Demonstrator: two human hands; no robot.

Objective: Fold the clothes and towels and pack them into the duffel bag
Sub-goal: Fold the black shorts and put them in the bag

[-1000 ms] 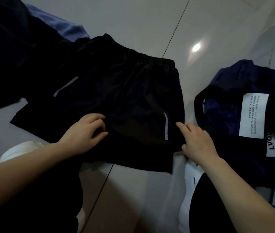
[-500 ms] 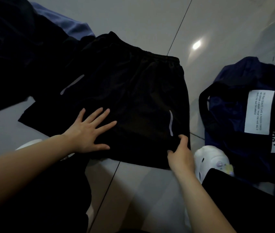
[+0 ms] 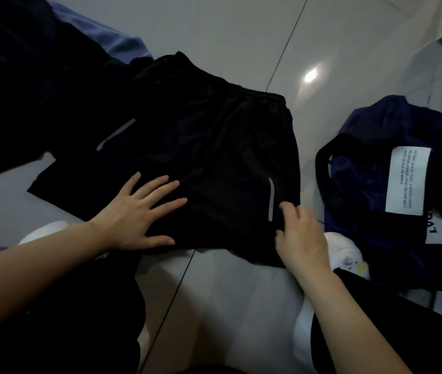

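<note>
Our left hand (image 3: 136, 214) flat, fingers spread on black shorts (image 3: 201, 163), our right hand (image 3: 299, 236) pinching their hem, navy duffel bag (image 3: 371, 184) beside

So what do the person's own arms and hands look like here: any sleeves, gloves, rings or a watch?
Both forearms are bare right up to the frame edge, with no sleeve in view. The left hand and the right hand wear no gloves, and no ring, watch or bracelet shows on the fingers or wrists. The light is dim and the right hand is slightly blurred, so fine details such as the nails cannot be made out.
</note>
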